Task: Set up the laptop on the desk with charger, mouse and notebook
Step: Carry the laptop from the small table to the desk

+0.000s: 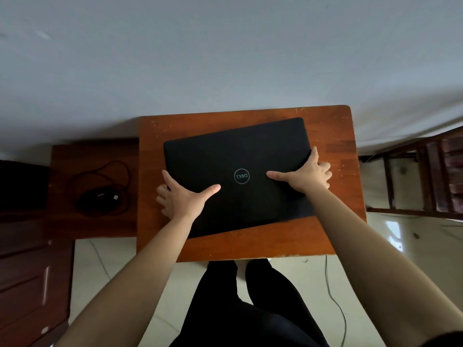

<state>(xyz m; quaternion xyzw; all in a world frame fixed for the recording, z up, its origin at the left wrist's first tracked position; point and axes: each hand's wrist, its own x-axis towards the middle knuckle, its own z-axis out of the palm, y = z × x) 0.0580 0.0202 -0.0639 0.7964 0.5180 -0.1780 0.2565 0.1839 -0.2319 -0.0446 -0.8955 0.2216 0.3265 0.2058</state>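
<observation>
A closed black laptop (238,156) with a round logo lies slightly askew on the small orange-brown wooden desk (335,136). My left hand (181,200) grips its left edge, thumb on the lid and fingers curled under the side. My right hand (304,172) holds the right edge the same way, thumb pointing toward the logo. A black charger with a coiled cable (100,192) rests on a darker low table to the left of the desk. No mouse or notebook shows in the view.
A dark wooden cabinet (30,279) stands at the lower left. A wooden chair frame (423,176) is at the right. A grey wall rises behind the desk. A thin cable (335,301) trails over the pale tiled floor near my legs.
</observation>
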